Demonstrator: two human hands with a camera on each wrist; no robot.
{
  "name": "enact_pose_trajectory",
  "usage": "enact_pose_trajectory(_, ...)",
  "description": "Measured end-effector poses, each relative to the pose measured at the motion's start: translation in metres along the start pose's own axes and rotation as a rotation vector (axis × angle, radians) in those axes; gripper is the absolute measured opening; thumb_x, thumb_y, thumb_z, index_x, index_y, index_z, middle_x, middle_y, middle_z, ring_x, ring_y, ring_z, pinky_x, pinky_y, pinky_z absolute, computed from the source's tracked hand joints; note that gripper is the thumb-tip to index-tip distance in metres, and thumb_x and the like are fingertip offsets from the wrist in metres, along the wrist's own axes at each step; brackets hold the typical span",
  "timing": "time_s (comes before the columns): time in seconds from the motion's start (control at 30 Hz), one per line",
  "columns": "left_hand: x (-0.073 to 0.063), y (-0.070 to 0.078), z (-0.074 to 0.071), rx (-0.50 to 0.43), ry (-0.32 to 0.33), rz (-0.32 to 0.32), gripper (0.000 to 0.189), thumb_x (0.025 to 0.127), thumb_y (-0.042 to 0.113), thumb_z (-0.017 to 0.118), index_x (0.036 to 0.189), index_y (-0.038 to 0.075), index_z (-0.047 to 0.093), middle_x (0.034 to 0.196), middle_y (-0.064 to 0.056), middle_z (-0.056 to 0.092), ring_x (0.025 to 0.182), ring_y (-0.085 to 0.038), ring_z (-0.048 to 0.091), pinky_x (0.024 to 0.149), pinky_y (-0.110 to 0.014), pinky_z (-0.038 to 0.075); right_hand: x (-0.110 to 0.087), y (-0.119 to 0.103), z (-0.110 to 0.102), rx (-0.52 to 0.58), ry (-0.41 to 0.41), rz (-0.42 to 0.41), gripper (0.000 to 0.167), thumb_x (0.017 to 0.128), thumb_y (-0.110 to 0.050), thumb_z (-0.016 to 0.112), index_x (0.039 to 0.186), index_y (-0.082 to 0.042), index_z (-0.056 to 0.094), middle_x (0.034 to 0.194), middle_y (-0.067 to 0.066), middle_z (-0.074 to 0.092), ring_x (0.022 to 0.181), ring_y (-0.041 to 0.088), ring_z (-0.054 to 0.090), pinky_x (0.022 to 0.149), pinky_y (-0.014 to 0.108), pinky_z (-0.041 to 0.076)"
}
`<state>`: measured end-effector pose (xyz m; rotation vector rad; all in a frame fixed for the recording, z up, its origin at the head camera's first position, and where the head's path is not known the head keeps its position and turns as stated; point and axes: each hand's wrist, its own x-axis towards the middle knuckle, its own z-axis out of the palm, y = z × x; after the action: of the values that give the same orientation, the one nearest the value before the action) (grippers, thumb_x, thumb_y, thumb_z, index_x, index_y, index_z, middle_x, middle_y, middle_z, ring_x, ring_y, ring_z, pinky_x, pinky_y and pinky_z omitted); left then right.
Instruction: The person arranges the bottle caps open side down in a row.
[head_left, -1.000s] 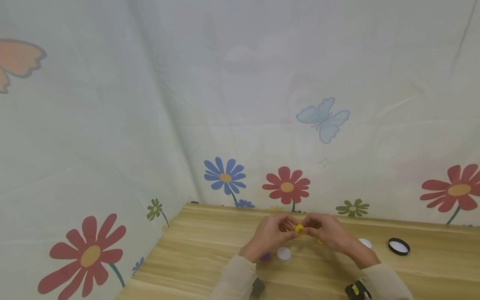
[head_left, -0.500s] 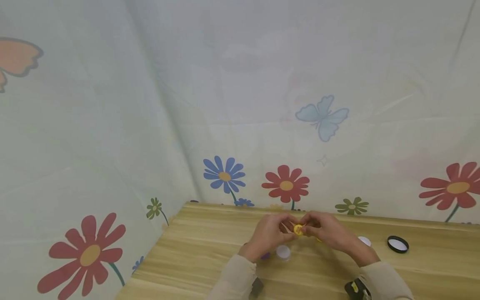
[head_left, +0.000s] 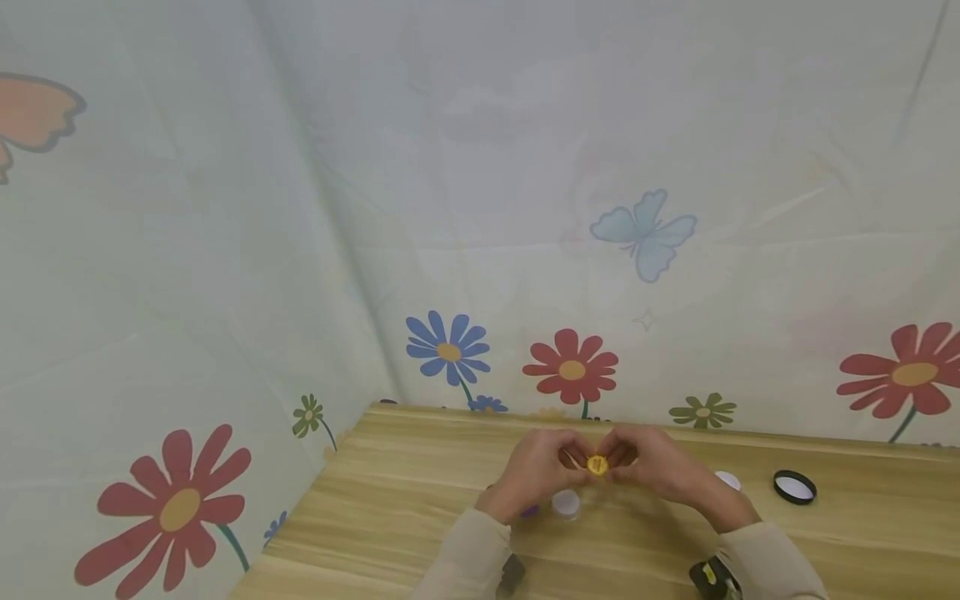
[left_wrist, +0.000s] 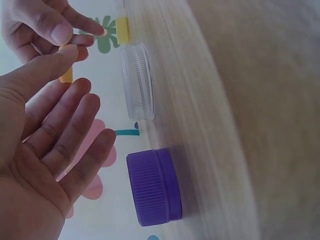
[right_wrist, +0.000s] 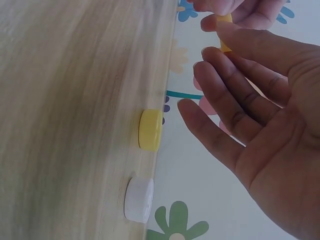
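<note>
Between both hands is a small yellow bottle cap (head_left: pixel 597 465), its round face toward the head camera. My left hand (head_left: pixel 536 467) pinches it from the left with thumb and fingertips. From the other side my right hand (head_left: pixel 654 463) pinches it too, the thumbs close together below it. The left wrist view shows the yellow cap's edge (left_wrist: pixel 66 75) under the left thumb, the other left fingers loosely extended. In the right wrist view, the remaining right fingers (right_wrist: pixel 235 100) spread away from the cap. Both hands are raised above the wooden table (head_left: pixel 405 483).
A purple cap (left_wrist: pixel 154 189) and a clear ridged lid (left_wrist: pixel 139 82) sit near the left hand. Toward the right are another yellow cap (right_wrist: pixel 150 130), a white cap (right_wrist: pixel 139 200) and a black-rimmed lid (head_left: pixel 795 487). A flower-printed curtain (head_left: pixel 480 208) stands behind the table.
The yellow cap between the hands has turned so its round face shows more fully. The right thumb and fingers have shifted slightly on it; the left hand stays nearly in place.
</note>
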<state>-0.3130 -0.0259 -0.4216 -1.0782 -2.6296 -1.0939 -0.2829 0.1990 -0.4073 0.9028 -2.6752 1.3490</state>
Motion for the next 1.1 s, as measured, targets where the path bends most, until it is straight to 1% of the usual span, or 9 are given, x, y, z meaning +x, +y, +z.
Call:
enact_pose_trajectory(0.2, 0.000, 0.000, -0.001, -0.015, -0.035, -0.026, 0.021, 0.084, 0.014, 0.092, 0.101, 0.013, 0.081, 0.092, 0.012, 0.076, 0.075, 0.006, 0.062, 0.070, -0.016, 0.053, -0.002, -0.002, 0.001, -0.034, -0.022, -0.009, 0.019, 0.088, 0.002, 0.081, 0.103, -0.002, 0.071, 0.094, 0.001, 0.071, 0.085, 0.013, 0.065, 0.076, 0.028, 0.057)
enact_pose_trajectory(0.3, -0.001, -0.001, -0.001, -0.016, -0.061, -0.053, 0.021, 0.084, 0.014, 0.092, 0.101, 0.014, 0.081, 0.089, 0.013, 0.075, 0.075, 0.005, 0.062, 0.070, -0.017, 0.053, -0.001, -0.002, 0.002, -0.051, -0.041, 0.012, 0.019, 0.088, 0.003, 0.081, 0.102, -0.004, 0.071, 0.093, 0.000, 0.070, 0.084, 0.013, 0.064, 0.076, 0.027, 0.056)
enact_pose_trajectory(0.4, -0.002, -0.001, -0.001, -0.006, -0.093, -0.072, 0.020, 0.083, 0.013, 0.093, 0.100, 0.014, 0.081, 0.087, 0.013, 0.074, 0.075, 0.003, 0.061, 0.071, -0.018, 0.052, -0.001, -0.001, 0.004, -0.044, -0.069, 0.034, 0.018, 0.088, 0.003, 0.080, 0.101, -0.005, 0.070, 0.092, 0.000, 0.069, 0.083, 0.014, 0.062, 0.076, 0.027, 0.056)
enact_pose_trajectory(0.5, -0.002, -0.001, 0.000, 0.000, -0.122, -0.075, 0.020, 0.083, 0.012, 0.092, 0.099, 0.013, 0.081, 0.086, 0.012, 0.073, 0.075, 0.002, 0.062, 0.072, -0.018, 0.053, -0.002, 0.000, 0.007, -0.032, -0.088, 0.039, 0.018, 0.088, 0.004, 0.080, 0.100, -0.004, 0.069, 0.090, 0.001, 0.068, 0.082, 0.015, 0.062, 0.075, 0.027, 0.055)
enact_pose_trajectory(0.7, -0.004, 0.001, 0.001, 0.026, -0.163, -0.078, 0.019, 0.082, 0.011, 0.093, 0.097, 0.012, 0.081, 0.082, 0.012, 0.073, 0.075, 0.001, 0.061, 0.074, -0.017, 0.052, -0.004, 0.000, 0.010, -0.040, -0.108, 0.010, 0.019, 0.086, 0.000, 0.085, 0.097, -0.004, 0.070, 0.089, -0.001, 0.069, 0.080, 0.013, 0.062, 0.074, 0.028, 0.056)
enact_pose_trajectory(0.9, -0.004, 0.003, 0.003, 0.075, -0.188, -0.083, 0.021, 0.080, 0.015, 0.096, 0.096, 0.013, 0.082, 0.082, 0.013, 0.073, 0.074, 0.004, 0.060, 0.076, -0.015, 0.051, -0.005, 0.004, 0.013, -0.056, -0.118, 0.008, 0.021, 0.083, 0.002, 0.085, 0.095, -0.004, 0.070, 0.087, -0.001, 0.069, 0.079, 0.010, 0.061, 0.071, 0.028, 0.055)
enact_pose_trajectory(1.1, -0.006, 0.009, 0.004, 0.119, -0.208, -0.072, 0.021, 0.079, 0.016, 0.097, 0.095, 0.013, 0.083, 0.081, 0.013, 0.072, 0.074, 0.003, 0.058, 0.076, -0.016, 0.050, -0.005, 0.006, 0.015, -0.073, -0.136, 0.020, 0.020, 0.082, -0.001, 0.086, 0.094, -0.006, 0.071, 0.086, -0.003, 0.068, 0.078, 0.009, 0.059, 0.070, 0.027, 0.053)
